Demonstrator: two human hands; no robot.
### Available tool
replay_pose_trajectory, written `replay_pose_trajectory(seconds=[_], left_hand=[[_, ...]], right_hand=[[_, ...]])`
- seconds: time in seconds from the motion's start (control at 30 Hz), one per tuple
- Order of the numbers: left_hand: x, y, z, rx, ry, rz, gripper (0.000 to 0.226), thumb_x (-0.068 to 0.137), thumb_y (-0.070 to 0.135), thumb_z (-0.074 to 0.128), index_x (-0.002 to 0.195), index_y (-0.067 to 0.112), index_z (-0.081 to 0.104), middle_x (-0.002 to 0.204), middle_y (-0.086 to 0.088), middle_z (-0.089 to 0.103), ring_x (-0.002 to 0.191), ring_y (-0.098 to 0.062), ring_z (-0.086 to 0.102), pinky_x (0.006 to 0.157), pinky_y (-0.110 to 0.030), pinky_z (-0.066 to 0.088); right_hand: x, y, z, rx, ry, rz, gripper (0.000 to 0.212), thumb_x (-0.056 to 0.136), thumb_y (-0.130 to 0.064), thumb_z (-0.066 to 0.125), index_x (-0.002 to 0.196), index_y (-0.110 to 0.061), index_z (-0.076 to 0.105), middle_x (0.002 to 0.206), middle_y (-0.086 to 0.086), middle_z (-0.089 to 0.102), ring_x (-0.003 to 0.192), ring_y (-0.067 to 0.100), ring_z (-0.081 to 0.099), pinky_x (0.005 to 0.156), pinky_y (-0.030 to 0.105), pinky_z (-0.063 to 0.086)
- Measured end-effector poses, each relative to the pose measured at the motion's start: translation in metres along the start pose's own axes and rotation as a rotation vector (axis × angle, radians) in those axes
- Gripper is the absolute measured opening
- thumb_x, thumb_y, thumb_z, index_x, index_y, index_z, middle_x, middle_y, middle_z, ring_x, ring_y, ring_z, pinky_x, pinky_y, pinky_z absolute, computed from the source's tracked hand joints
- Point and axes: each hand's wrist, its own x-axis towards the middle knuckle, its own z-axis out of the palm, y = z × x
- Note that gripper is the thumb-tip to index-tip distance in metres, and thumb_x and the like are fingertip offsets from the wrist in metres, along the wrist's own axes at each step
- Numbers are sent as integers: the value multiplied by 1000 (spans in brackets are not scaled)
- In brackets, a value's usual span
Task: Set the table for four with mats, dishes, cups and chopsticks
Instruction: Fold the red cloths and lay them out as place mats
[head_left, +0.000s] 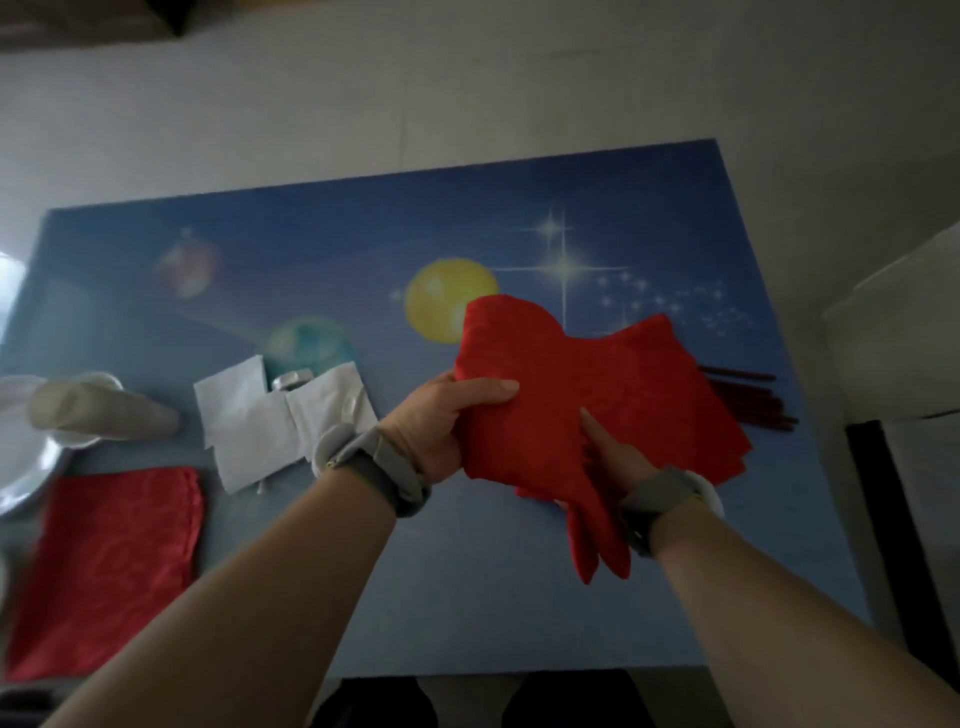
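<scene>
A stack of red cloth mats (613, 384) hangs above the right half of the blue table (467, 597). My left hand (447, 421) grips its left edge with the thumb on top. My right hand (610, 457) holds it from below, partly hidden by the cloth. One red mat (109, 566) lies flat at the near left. Dark red chopsticks (748, 400) lie behind the held mats on the right. A stack of pale cups (98, 410) lies on its side at the left, over white plates (21, 473).
White napkins (270, 415) lie in the middle left, with a small silvery object (291, 379) among them. A white box-like object (904, 343) stands off the table's right side. Pale floor lies beyond the far edge.
</scene>
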Motion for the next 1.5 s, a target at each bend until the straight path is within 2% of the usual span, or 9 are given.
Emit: replay_pose_trajectory(seconds=[0.17,0.3,0.6,0.7,0.93,1.0,1.1,1.17,1.5], left_hand=[[-26,60,-75,-51,67,88,39,68,11,59,106,7,64,99,-11,72,86,-22,71,78,-39,59],[-38,108,-148,-44,150,95,30,69,9,61,99,7,65,87,-8,75,76,-19,73,69,-34,60],[-42,216,-363,230,522,122,20,86,-3,47,81,12,59,59,-6,68,42,-13,63,45,-25,55],[-35,237,-421,341,612,178,22,85,-4,50,83,17,59,75,-7,62,57,-19,62,47,-23,54],[-8,253,-514,295,710,331,26,85,-5,52,103,12,61,85,-5,63,69,-15,61,67,-27,53],[9,245,-543,319,729,305,29,84,-4,54,108,11,59,92,-10,63,71,-18,59,72,-30,51],[37,220,-577,423,804,103,17,85,4,58,103,4,58,95,-17,56,70,-24,55,66,-33,48],[53,199,-595,384,846,-26,33,87,4,58,120,6,51,110,-21,54,93,-34,60,71,-43,51],[83,189,-643,391,1025,57,36,85,-2,57,119,11,55,100,-12,60,88,-30,62,71,-49,59]], right_hand=[[3,-30,74,89,-138,13,66,77,-52,65,126,-9,57,120,7,66,106,24,64,91,37,49],[4,-61,151,159,-222,11,27,91,-19,56,114,-5,61,80,8,75,67,20,72,55,27,57],[71,-133,367,-179,-124,-375,36,82,18,48,99,-12,57,83,5,61,74,19,58,72,32,50],[96,-155,428,-280,-98,-543,39,78,17,54,86,-21,58,81,-2,62,74,13,61,80,35,52],[143,-179,511,-225,-77,-751,39,81,14,55,107,-14,56,82,-9,63,60,-10,62,66,12,53],[173,-169,526,-222,-46,-710,40,82,10,56,117,-9,55,85,-5,64,63,-7,64,65,15,55],[220,-142,537,-394,20,-475,62,82,-9,65,138,-6,38,119,12,61,102,20,64,95,38,51],[241,-123,539,-558,48,-325,75,82,-18,67,144,-4,28,133,17,51,117,29,56,102,40,44],[272,-104,567,-793,120,-507,45,88,-27,58,129,-15,47,100,-1,61,84,18,58,74,25,42]])
